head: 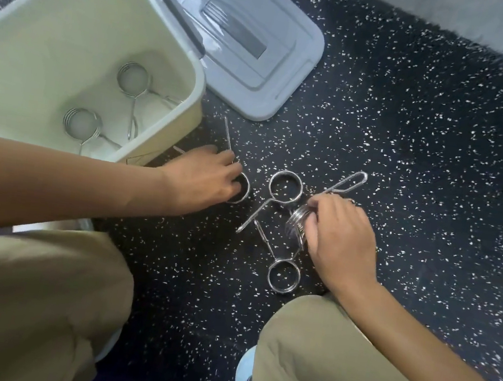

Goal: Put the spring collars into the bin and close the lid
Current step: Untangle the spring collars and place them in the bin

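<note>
A cream bin (177, 64) stands open at the upper left with two chrome spring collars (132, 79) (81, 125) on its bottom. Its grey lid (278, 67) lies flat on the floor to the bin's right. My left hand (204, 178) closes on a collar (242, 189) lying beside the bin's near corner, its handles poking up past my fingers. My right hand (339, 239) grips a tilted collar (298, 227) just off the floor. Two more collars lie on the floor: one (285, 186) between my hands, one (284, 275) nearer my right knee.
The floor (417, 195) is black rubber with white flecks. My knees in khaki trousers (34, 296) fill the bottom of the view. A pale wall edge (486, 26) runs along the upper right.
</note>
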Tool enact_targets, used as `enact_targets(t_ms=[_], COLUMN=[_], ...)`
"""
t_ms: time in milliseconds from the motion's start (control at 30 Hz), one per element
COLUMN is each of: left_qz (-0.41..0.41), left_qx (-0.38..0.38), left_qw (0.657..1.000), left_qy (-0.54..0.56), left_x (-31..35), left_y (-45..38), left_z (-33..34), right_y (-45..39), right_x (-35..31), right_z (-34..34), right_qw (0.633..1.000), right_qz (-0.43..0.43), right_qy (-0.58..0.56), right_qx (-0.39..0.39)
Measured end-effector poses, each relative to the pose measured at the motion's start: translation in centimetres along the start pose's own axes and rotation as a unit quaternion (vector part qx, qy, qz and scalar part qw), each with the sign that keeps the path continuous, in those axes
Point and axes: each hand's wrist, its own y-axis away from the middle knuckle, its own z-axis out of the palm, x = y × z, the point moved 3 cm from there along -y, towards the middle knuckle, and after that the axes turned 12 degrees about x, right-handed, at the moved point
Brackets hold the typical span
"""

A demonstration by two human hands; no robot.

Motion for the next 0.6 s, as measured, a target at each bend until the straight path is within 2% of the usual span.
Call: enact_targets(t_ms=[100,233,367,500,600], left_qz=[0.043,0.068,0.031,-0.021,-0.056], left_qx=[0.032,0.072,0.100,0.123,0.176], left_qw=[0.998,0.995,0.992,0.977,0.955], left_qy=[-0.012,0.003,0.071,0.172,0.231], left_x=[-0.3,-0.5,-0.6,-0.6,-0.3], left_y=[-0.1,-0.4,-0.8,-0.5,0.0], left_z=[0.1,-0.2,-0.8,-1.9,-3.6], right_y=[-0.1,-0.3,-0.7,-0.9,-0.8], right_x=[0.6,1.0,1.8,2.2,2.5], right_z=[-1.0,-1.8,-2.2,-2.9,-3.7], right_qw=[0.997,0.982,0.959,0.950,0.940], right_qz=[0.055,0.141,0.219,0.241,0.266], right_qy=[-0.051,-0.126,-0.178,-0.199,-0.212], right_qx=[0.027,0.016,0.014,0.020,0.041])
